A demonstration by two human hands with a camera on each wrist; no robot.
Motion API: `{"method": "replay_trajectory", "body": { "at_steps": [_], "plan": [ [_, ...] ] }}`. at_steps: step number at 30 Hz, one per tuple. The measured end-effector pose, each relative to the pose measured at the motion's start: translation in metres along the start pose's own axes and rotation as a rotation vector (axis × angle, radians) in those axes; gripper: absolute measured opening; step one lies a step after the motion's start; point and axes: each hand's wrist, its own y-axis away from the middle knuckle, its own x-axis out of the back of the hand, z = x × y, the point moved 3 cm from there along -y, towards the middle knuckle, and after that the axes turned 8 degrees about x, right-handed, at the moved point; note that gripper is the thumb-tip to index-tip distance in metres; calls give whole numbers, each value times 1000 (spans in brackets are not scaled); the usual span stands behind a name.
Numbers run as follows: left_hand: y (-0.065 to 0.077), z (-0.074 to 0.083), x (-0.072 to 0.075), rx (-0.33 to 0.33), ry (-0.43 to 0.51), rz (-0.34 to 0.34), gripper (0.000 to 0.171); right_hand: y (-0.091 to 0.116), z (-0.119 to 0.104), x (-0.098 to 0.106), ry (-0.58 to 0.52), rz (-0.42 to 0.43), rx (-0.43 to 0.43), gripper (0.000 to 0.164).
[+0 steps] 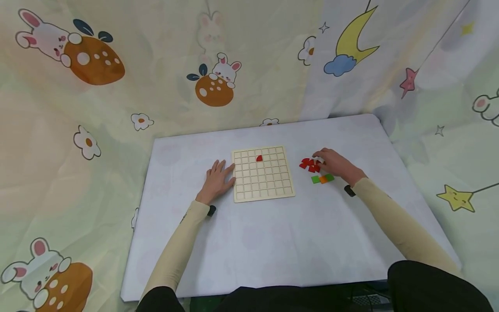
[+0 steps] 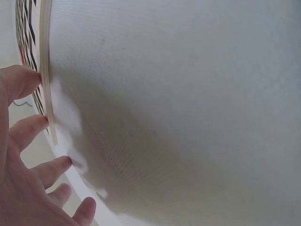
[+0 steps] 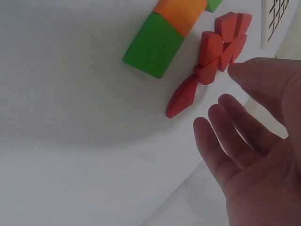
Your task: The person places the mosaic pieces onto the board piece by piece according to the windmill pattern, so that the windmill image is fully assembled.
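My left hand (image 1: pixel 216 180) rests at the left edge of a pale wooden grid board (image 1: pixel 265 199), its thumb and index fingertip right at the rim and its fingers spread. One red quarter-circle piece (image 1: pixel 259 158) lies in a cell of the upper part of the grid. Right of the board, my right hand (image 1: pixel 337 164) hovers beside a cluster of red pieces (image 3: pixel 210 48) with curved sides. In the right wrist view its thumb and fingers stand apart, nothing between them, the thumb tip overlapping the edge of the cluster.
Near the red cluster, a green block (image 3: pixel 154 46), an orange block (image 3: pixel 181 13) and another green block (image 1: pixel 315 179) lie in a row. A white cloth covers the table (image 1: pixel 249 247). Behind it hangs a curtain (image 1: pixel 163 56) printed with rabbits and stars.
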Motion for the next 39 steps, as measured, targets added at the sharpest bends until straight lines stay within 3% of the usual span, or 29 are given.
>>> {"method": "replay_trajectory", "body": {
  "at_steps": [10,17,24,32,39],
  "plan": [
    [0,1,1,6,0,-5,58,14,13,-3,30,-28,-63,33],
    [0,2,1,6,11,-11,58,15,20,-4,57,-9,-64,26],
    [1,2,1,-9,5,5,57,15,22,-5,29,-23,-127,25],
    [1,2,1,-5,-4,-7,59,9,8,3,11,10,-145,22],
    [2,2,3,-1,9,-1,58,-12,-18,4,-23,46,-98,19]
  ]
}}
